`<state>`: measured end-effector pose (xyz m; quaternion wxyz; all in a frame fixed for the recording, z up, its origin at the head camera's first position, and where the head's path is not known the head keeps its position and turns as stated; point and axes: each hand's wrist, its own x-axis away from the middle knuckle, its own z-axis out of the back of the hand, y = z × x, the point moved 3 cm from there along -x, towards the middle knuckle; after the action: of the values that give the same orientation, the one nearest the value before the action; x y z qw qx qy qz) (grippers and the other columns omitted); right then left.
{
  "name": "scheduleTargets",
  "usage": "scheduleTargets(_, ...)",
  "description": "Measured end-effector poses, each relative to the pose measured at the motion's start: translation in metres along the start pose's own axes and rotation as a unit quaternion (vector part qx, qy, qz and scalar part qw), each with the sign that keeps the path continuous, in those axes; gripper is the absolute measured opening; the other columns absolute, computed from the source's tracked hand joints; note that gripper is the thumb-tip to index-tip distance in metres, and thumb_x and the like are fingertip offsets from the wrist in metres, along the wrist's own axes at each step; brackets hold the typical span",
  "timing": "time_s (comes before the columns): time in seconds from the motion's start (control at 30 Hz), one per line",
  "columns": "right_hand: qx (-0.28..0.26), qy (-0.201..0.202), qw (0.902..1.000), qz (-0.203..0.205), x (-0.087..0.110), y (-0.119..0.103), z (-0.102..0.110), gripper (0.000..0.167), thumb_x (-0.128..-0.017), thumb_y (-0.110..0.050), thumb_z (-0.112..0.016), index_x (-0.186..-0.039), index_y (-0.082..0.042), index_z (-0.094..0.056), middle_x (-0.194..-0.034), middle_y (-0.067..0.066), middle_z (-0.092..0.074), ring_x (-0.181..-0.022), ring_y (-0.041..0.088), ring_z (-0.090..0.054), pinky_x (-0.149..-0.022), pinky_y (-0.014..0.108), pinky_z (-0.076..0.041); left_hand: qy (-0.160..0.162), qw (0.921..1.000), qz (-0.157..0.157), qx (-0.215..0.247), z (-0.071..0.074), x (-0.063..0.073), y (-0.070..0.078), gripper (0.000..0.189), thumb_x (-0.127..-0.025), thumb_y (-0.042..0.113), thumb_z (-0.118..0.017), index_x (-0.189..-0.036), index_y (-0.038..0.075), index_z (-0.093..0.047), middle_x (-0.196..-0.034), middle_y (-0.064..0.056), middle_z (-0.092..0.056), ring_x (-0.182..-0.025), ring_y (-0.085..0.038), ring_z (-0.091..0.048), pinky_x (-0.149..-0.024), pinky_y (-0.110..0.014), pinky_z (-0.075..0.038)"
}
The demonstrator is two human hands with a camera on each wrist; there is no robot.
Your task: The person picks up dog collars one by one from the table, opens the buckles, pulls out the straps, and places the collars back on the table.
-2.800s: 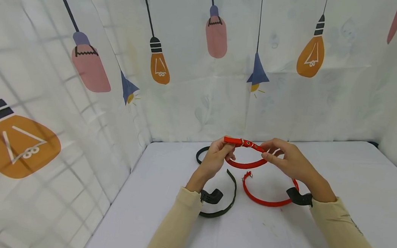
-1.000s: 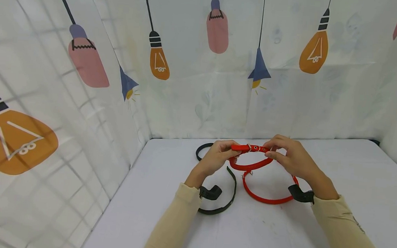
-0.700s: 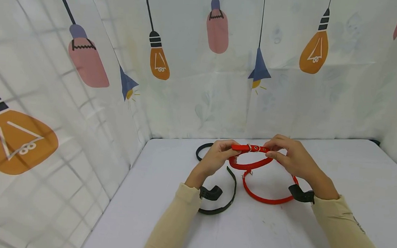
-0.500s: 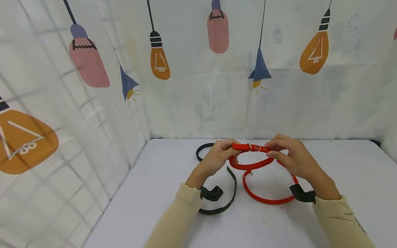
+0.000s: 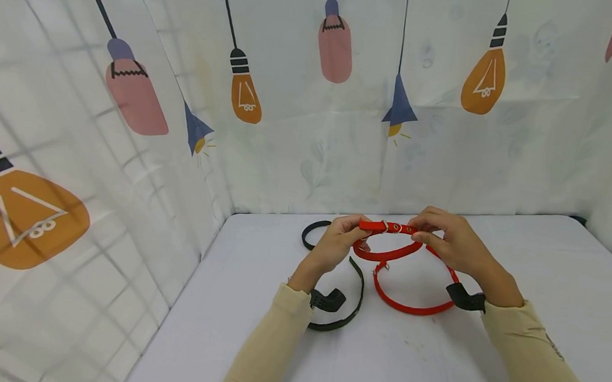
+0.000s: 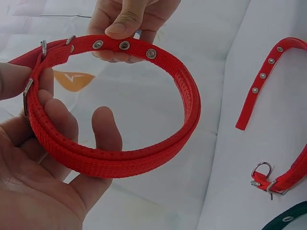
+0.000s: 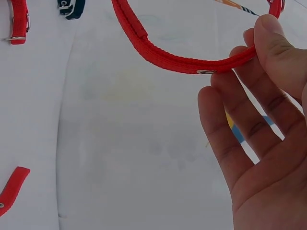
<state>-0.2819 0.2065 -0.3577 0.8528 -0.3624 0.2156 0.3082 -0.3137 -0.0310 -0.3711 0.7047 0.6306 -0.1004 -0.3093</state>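
Plainly white table (image 5: 390, 360), lamp-printed backdrop (image 5: 310, 121).

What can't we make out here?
- Head: right side of black strap, hidden by left hand.
- Head: left side of green strap, hidden by left sleeve.
- Head: stretch of lower red strap, hidden by right hand.
- Right wrist: upper part of held strap, cut off by top edge.

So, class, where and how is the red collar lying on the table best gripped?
Probably pinch the red collar at its near bend, coming from the person's side: it lies as an open curve bowing that way, and that stretch is uncovered.
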Motion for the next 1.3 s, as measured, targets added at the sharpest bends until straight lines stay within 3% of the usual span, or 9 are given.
scheduleTargets(0.1,-0.003,-0.001,1.0000,0.000,0.0003,0.0004,0.0008,0.024,-0.085,-0.001,-0.079,-0.104,-0.015,-0.074,-0.095,-0.009,-0.066,-0.084,0.003,-0.061,-0.073,0.016,-0.054,0.003,0.9998,-0.006,-0.016,-0.0008,0.0007,0.0003,0.022,-0.104,0.012,-0.051,-0.107,-0.004,-0.064,-0.097,0.002,-0.061,-0.083,-0.035,-0.061,-0.076,-0.026,-0.053)
scheduleTargets(0.2,0.002,-0.003,1.0000,-0.001,0.0008,0.0014,0.0018,0.023,-0.085,-0.001,-0.080,-0.103,-0.014,-0.074,-0.095,-0.009,-0.066,-0.083,0.003,-0.062,-0.075,0.016,-0.054,0.009,0.9990,-0.015,-0.042,-0.0021,0.0010,-0.0003,0.020,-0.104,0.013,-0.052,-0.109,-0.001,-0.065,-0.093,0.001,-0.059,-0.078,-0.021,-0.058,-0.073,-0.025,-0.051)
scheduleTargets(0.43,0.017,-0.011,0.9996,-0.019,0.0001,-0.0010,0.0026,0.022,-0.086,-0.004,-0.080,-0.104,-0.014,-0.074,-0.094,-0.009,-0.068,-0.084,0.003,-0.064,-0.079,0.018,-0.055,0.023,0.9961,-0.040,-0.075,-0.0065,0.0011,0.0006,0.025,-0.102,0.019,-0.060,-0.127,0.013,-0.062,-0.102,-0.006,-0.065,-0.082,-0.017,-0.059,-0.072,-0.030,-0.051)
scheduleTargets(0.53,0.017,-0.021,0.9994,-0.022,-0.0009,-0.0036,0.0008,0.021,-0.087,-0.005,-0.079,-0.105,-0.014,-0.074,-0.095,-0.008,-0.068,-0.084,0.004,-0.064,-0.079,0.019,-0.056,0.040,0.9941,-0.044,-0.091,-0.0080,0.0014,0.0003,0.029,-0.100,0.026,-0.067,-0.128,0.021,-0.061,-0.106,-0.005,-0.071,-0.087,-0.015,-0.063,-0.071,-0.030,-0.050)
scheduleTargets(0.67,0.012,-0.029,0.9993,-0.019,-0.0017,-0.0060,-0.0019,0.019,-0.088,-0.006,-0.078,-0.104,-0.015,-0.074,-0.094,-0.009,-0.067,-0.083,0.005,-0.063,-0.076,0.020,-0.056,0.070,0.9903,-0.047,-0.111,-0.0092,0.0015,-0.0024,0.025,-0.097,0.031,-0.071,-0.121,0.027,-0.065,-0.100,0.001,-0.074,-0.077,-0.013,-0.063,-0.063,-0.026,-0.046)
scheduleTargets(0.83,0.012,-0.028,0.9994,-0.016,-0.0018,-0.0060,-0.0031,0.019,-0.088,-0.005,-0.078,-0.104,-0.014,-0.074,-0.093,-0.009,-0.066,-0.082,0.005,-0.061,-0.074,0.020,-0.055,0.097,0.9796,-0.093,-0.149,-0.0093,0.0020,-0.0014,0.020,-0.096,0.029,-0.074,-0.114,0.022,-0.069,-0.094,0.001,-0.075,-0.065,-0.012,-0.059,-0.055,-0.023,-0.045)
scheduleTargets(1.0,0.015,-0.025,0.9995,-0.015,-0.0015,-0.0062,-0.0020,0.020,-0.088,-0.005,-0.079,-0.105,-0.013,-0.074,-0.093,-0.008,-0.067,-0.082,0.006,-0.062,-0.074,0.020,-0.056,0.121,0.9629,-0.149,-0.190,-0.0076,0.0028,0.0038,0.020,-0.095,0.026,-0.074,-0.113,0.015,-0.072,-0.094,-0.003,-0.075,-0.073,-0.012,-0.066,-0.065,-0.025,-0.056)
scheduleTargets(1.3,0.021,-0.018,0.9994,-0.023,-0.0005,-0.0062,0.0003,0.021,-0.087,-0.004,-0.079,-0.105,-0.014,-0.074,-0.094,-0.008,-0.068,-0.083,0.005,-0.063,-0.078,0.022,-0.057,0.130,0.9542,-0.180,-0.200,-0.0047,0.0032,0.0052,0.019,-0.096,0.021,-0.073,-0.112,0.010,-0.072,-0.091,-0.004,-0.071,-0.076,-0.010,-0.064,-0.067,-0.024,-0.057)
